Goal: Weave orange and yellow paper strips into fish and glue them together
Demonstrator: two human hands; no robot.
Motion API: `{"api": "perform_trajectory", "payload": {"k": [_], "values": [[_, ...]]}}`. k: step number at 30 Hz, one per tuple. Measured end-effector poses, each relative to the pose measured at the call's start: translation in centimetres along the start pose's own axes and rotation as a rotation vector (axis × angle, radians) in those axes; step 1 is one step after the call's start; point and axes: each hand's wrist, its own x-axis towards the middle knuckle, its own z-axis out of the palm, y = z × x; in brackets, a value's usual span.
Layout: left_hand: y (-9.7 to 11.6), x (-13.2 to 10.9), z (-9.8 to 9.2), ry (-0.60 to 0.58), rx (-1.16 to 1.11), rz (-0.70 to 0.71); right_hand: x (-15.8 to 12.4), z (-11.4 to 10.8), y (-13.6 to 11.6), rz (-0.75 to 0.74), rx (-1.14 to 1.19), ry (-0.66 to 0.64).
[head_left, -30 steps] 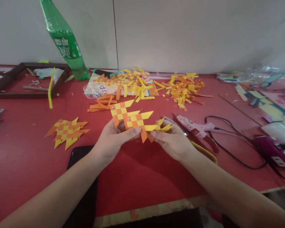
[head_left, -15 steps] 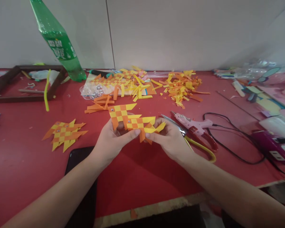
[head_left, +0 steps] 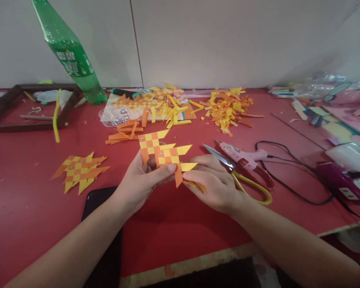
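Note:
My left hand (head_left: pixel 142 180) pinches two woven paper fish (head_left: pixel 162 151), orange and yellow checks with small stuck-on eyes, fanned above the red table (head_left: pixel 180 224). My right hand (head_left: pixel 211 182) is closed on another paper fish, only its yellow strip (head_left: pixel 195 185) showing under the fingers, just right of the ones in my left hand. A small stack of the same woven fish (head_left: pixel 79 171) lies flat to the left.
Scissors (head_left: pixel 243 176) and a pink glue gun (head_left: pixel 246 154) with cord lie right of my hands. Paper scraps (head_left: pixel 228 106) and woven pieces (head_left: pixel 150 104) are behind, with a green bottle (head_left: pixel 72 56), a wooden frame (head_left: pixel 33 106) and a black phone (head_left: pixel 105 232).
My right hand has turned palm down and drawn its fish lower, away from the ones in my left hand. The view has shifted slightly.

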Motion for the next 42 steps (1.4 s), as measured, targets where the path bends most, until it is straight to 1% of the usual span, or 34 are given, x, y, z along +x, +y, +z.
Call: {"api": "perform_trajectory", "payload": {"k": [2, 7, 10, 13, 16, 18, 22, 24, 26, 28, 30, 32, 34, 38, 40, 42], "values": [[-0.1, -0.1, 0.0, -0.006, 0.000, 0.027, -0.1, -0.1, 0.0, 0.027, 0.024, -0.014], [0.1, -0.2, 0.1, -0.024, -0.054, 0.109, -0.7, 0.2, 0.5, 0.124, 0.084, 0.086], [0.2, -0.3, 0.1, -0.032, -0.077, 0.140, -0.6, 0.3, 0.7, 0.164, 0.105, 0.110], [0.2, -0.3, 0.0, -0.022, -0.092, 0.147, -0.4, 0.1, 0.8, 0.166, 0.039, 0.117], [0.1, -0.3, -0.2, -0.013, -0.098, 0.122, -0.3, -0.2, 1.0, 0.244, 0.046, 0.093], [0.1, -0.2, -0.3, 0.007, -0.100, 0.099, -0.3, -0.3, 1.1, 0.319, 0.128, 0.072], [0.2, -0.1, -0.2, 0.027, -0.104, 0.076, -0.3, -0.2, 0.9, 0.458, 0.381, -0.001], [0.2, 0.0, -0.2, 0.027, -0.092, 0.070, -0.2, -0.1, 0.6, 0.531, 0.455, -0.046], [0.1, 0.0, -0.2, 0.044, -0.080, 0.060, -0.1, 0.1, 0.4, 0.618, 0.501, -0.060], [0.0, 0.1, -0.2, 0.078, -0.075, 0.067, 0.0, 0.4, 0.2, 0.738, 0.564, -0.028], [-0.2, 0.2, -0.2, 0.136, -0.076, 0.094, -0.1, 0.6, 0.2, 0.868, 0.664, 0.037], [-0.3, 0.4, -0.3, 0.199, -0.078, 0.122, -0.1, 0.7, 0.2, 0.955, 0.782, 0.094], [-0.4, 0.5, -0.3, 0.248, -0.079, 0.145, -0.2, 0.9, 0.1, 0.990, 0.890, 0.143], [-0.3, 0.6, -0.4, 0.307, -0.058, 0.144, -0.4, 1.0, 0.0, 0.977, 1.055, 0.160], [-0.3, 0.5, -0.4, 0.311, -0.037, 0.136, -0.6, 1.0, -0.1, 0.965, 1.081, 0.159], [-0.3, 0.4, -0.3, 0.299, -0.012, 0.131, -0.6, 0.9, -0.1, 0.968, 1.055, 0.148]]}}
